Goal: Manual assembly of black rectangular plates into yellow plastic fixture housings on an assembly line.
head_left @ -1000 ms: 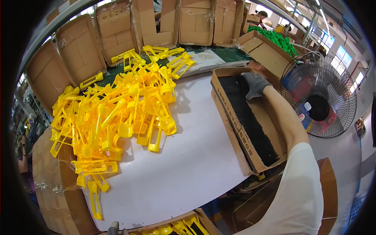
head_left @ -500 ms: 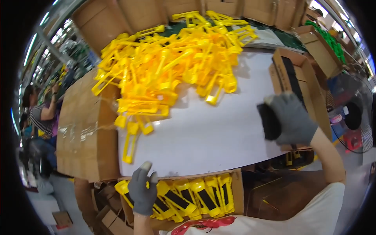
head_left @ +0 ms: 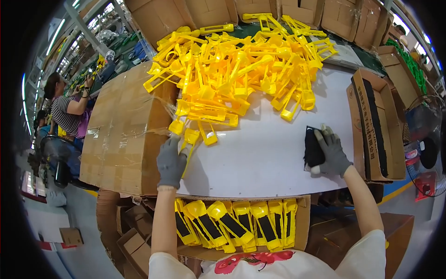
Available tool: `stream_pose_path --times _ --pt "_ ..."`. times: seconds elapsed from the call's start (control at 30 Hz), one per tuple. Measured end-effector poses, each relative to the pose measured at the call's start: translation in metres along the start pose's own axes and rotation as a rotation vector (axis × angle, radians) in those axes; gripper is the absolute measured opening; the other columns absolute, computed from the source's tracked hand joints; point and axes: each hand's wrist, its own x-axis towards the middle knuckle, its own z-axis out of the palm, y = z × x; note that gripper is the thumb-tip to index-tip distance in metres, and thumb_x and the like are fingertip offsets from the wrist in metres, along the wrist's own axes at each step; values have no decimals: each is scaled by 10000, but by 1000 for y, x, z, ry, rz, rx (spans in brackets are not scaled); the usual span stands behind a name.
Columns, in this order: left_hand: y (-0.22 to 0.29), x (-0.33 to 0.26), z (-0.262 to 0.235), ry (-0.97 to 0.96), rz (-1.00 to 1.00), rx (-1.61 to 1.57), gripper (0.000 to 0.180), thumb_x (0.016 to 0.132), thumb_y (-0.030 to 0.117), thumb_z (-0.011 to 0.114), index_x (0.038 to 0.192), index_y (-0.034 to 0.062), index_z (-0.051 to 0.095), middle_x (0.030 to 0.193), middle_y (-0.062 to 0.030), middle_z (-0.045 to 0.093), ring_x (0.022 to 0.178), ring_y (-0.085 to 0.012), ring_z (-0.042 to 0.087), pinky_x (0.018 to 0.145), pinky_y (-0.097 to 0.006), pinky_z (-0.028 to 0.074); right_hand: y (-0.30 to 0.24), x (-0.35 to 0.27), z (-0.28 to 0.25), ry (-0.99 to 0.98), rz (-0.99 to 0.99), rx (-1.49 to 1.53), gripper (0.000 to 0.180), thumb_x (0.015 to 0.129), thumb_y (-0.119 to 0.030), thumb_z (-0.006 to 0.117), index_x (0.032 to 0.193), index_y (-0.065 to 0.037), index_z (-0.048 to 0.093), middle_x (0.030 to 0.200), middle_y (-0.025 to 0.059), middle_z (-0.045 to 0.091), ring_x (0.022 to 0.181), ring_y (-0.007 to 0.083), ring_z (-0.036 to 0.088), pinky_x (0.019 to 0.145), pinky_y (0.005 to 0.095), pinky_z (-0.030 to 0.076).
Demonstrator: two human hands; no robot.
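My left hand (head_left: 170, 163), in a grey glove, is at the left edge of the white tabletop. Its fingers close on a yellow plastic frame (head_left: 191, 136) at the near end of a heaped pile of similar frames (head_left: 241, 65). On the right side of the table, my right hand (head_left: 333, 154), also gloved, grips a stack of black strips (head_left: 313, 148) resting low over the surface. Below the table's near edge, an open box (head_left: 303, 223) holds several yellow frames (head_left: 232, 227) with black strips on them.
A large taped carton (head_left: 123, 135) stands left of the table. An open cardboard tray (head_left: 357, 116) with a black strip along its wall lies at the right, near a fan (head_left: 427, 153). Cardboard panels (head_left: 255, 9) line the back. Another person (head_left: 67, 109) works at far left.
My left hand has moved up from over the lower box to the nearest yellow frame and taken hold of it. My right hand has drawn away from the cardboard tray with the black strips.
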Motion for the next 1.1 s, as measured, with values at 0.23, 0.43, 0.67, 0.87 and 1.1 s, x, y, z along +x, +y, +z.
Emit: stream_pose_path --times 0.23,0.43,0.67,0.87,1.1 --pt "-33 41 56 -216 264 198 402 863 263 590 1199 45 556 1230 -192 584 1085 -398 562 906 -476 473 -3 23 16 310 -59 28 882 811 -581 586 1460 -72 273 1488 228 268 1399 386 226 1113 552 160" --pt "-8 63 45 -366 259 205 511 773 251 659 1245 88 552 1119 -193 612 995 -415 571 845 -458 499 3 -10 -9 663 139 198 473 845 -380 652 1245 -144 568 1270 138 529 1172 330 488 1001 451 362" --pt "-40 71 13 -565 289 25 490 683 109 681 1167 130 605 1152 -126 605 1097 -385 556 911 -413 475 -52 -88 18 456 267 415 188 751 -242 728 915 -157 690 894 27 619 885 228 630 729 363 516" --pt "-55 67 33 -576 369 4 453 637 133 752 1069 149 618 1017 -137 639 989 -363 606 842 -430 498 -81 -67 22 385 198 327 320 688 -218 764 973 -128 650 1033 58 597 914 271 623 750 376 525" --pt "-25 59 -13 -444 481 142 385 688 52 667 1048 156 580 997 -123 605 959 -358 592 776 -443 500 -81 -62 16 382 92 252 261 716 -167 733 931 -130 589 907 28 578 804 237 629 671 358 523"
